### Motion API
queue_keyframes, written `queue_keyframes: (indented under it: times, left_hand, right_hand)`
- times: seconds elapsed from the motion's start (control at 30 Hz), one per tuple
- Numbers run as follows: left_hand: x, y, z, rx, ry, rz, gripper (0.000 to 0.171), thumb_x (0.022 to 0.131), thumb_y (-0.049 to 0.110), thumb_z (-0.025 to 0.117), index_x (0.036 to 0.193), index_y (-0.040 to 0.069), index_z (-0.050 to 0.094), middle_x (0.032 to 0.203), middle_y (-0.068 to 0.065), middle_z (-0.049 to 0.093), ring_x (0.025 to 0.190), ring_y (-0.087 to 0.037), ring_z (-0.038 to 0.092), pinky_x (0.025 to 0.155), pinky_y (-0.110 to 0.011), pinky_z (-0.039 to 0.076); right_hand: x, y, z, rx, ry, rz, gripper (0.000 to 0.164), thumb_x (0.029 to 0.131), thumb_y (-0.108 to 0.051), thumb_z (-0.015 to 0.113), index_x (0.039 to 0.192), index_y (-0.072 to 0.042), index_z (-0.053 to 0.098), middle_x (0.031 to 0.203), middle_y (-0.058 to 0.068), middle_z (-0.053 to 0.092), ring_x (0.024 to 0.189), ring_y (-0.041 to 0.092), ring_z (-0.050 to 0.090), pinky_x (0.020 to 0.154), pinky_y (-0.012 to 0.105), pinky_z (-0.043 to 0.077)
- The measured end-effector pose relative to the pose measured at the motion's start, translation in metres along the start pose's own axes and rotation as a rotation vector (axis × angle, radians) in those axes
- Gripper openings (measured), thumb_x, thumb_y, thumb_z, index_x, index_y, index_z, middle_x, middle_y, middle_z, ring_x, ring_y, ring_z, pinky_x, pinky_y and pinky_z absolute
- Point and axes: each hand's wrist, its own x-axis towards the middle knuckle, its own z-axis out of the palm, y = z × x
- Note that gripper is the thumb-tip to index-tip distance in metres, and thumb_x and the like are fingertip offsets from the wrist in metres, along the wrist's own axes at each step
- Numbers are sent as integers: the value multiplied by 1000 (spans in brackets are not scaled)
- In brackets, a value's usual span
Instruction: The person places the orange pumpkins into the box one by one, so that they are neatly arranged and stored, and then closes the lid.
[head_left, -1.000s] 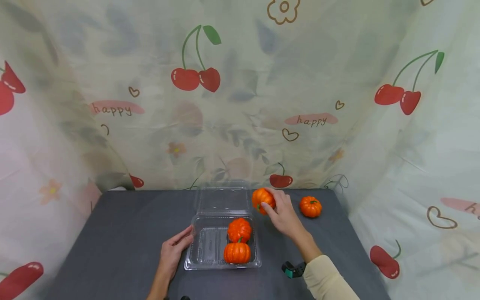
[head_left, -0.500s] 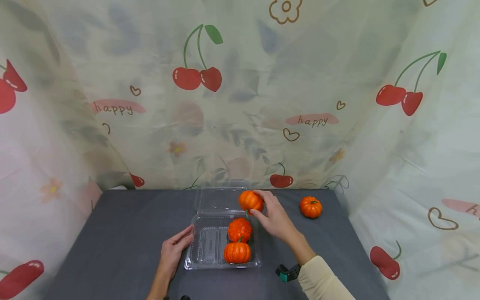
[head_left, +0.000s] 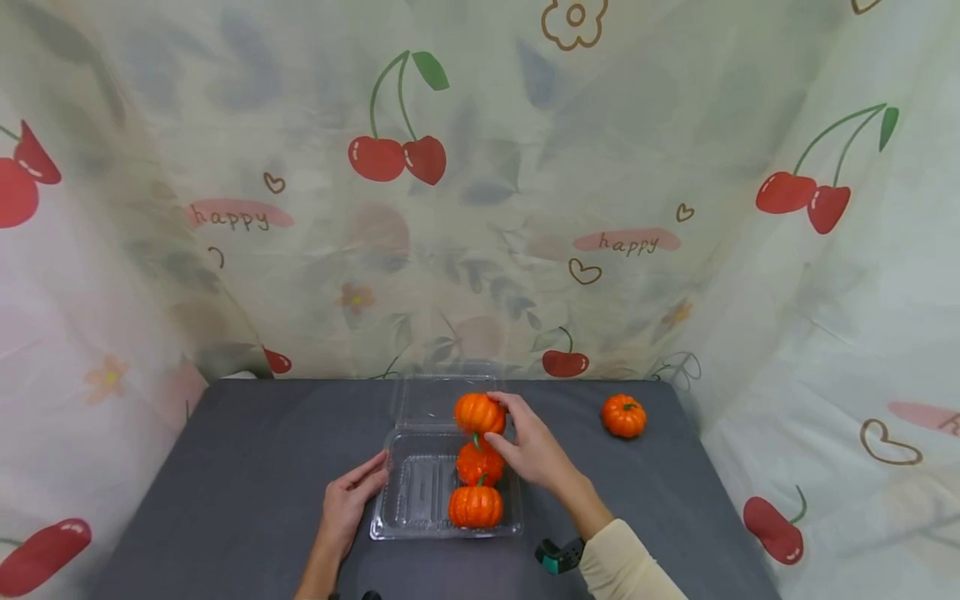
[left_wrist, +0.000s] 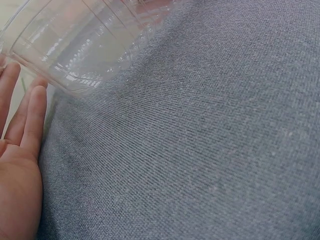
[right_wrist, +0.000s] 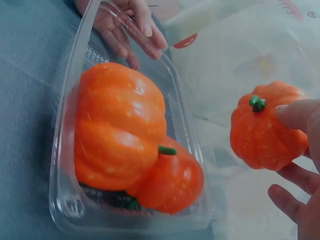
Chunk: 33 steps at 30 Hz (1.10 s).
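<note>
Pumpkin (head_left: 480,412), pinched by right hand (head_left: 536,450), has shifted toward left hand (head_left: 349,500): now over far edge of box (head_left: 405,492), lined up with 2 boxed pumpkins (head_left: 476,507). Left fingers straight, at box side.

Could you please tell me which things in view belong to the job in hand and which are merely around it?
In the job:
held pumpkin, in the right hand
clear box, left hand at its side
two pumpkins inside
probably the loose pumpkin

Merely around:
printed curtain
grey table
</note>
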Motion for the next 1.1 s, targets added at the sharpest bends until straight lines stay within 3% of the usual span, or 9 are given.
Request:
queue_keyframes:
  times: [0.37,1.1]
  left_hand:
    - [0,0,1,4,0,-14,50,85,23,84,131,10,70,115,13,77,99,5,71,84,-15,58]
    - [1,-1,-1,20,-3,-13,51,85,25,84,132,11,69,111,19,77,99,7,70,84,-12,56]
  right_hand:
    - [0,-13,20,108,-42,36,58,95,-18,73,147,-14,47,137,6,58,121,23,59,102,49,55]
    - [20,-23,53,2,-174,54,54,96,-29,73,145,-22,50,140,-3,60,120,16,63,103,38,55]
